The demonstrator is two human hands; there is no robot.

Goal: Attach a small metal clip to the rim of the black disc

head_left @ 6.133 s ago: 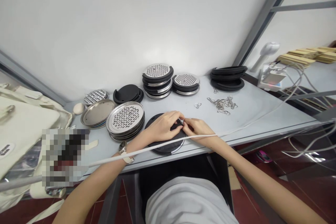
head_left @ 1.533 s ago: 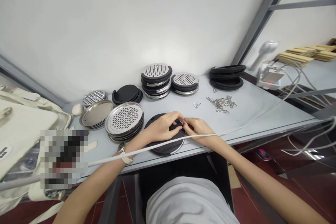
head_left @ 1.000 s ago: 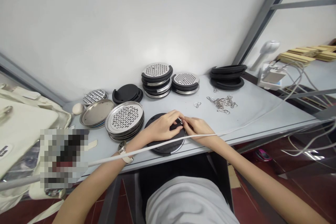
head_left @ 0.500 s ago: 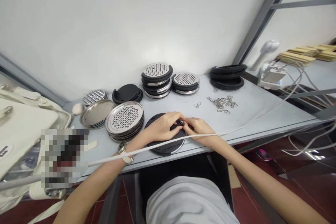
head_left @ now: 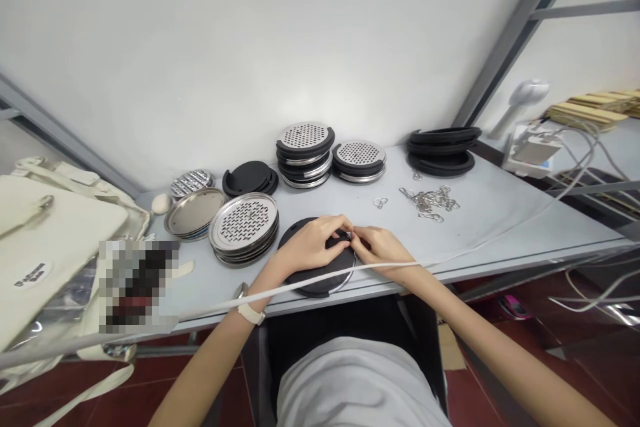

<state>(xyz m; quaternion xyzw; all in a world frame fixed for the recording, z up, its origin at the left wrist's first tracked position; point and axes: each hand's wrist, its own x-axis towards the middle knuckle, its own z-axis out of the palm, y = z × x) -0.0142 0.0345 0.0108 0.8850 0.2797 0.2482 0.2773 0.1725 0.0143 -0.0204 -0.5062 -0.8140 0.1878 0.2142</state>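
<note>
A round black disc with a metal rim (head_left: 320, 280) lies at the near edge of the grey table (head_left: 500, 220). My left hand (head_left: 313, 243) rests curled on top of it, fingers pressing at its right edge. My right hand (head_left: 380, 245) meets it there, fingertips pinched on a small metal clip (head_left: 349, 235) at the disc's rim. A white cable (head_left: 310, 283) runs across both wrists.
Stack of perforated metal plates (head_left: 245, 227), plain metal trays (head_left: 195, 212), black discs (head_left: 250, 178), two assembled stacks (head_left: 306, 153) (head_left: 359, 160), black rings (head_left: 440, 150), loose metal clips (head_left: 430, 200) behind. Cream bag (head_left: 50, 240) at left; charger and cables (head_left: 535, 147) at right.
Both hands stay at the disc's right edge, working the clip with only small finger shifts. The camera has turned slightly, sliding the scene to the right.
</note>
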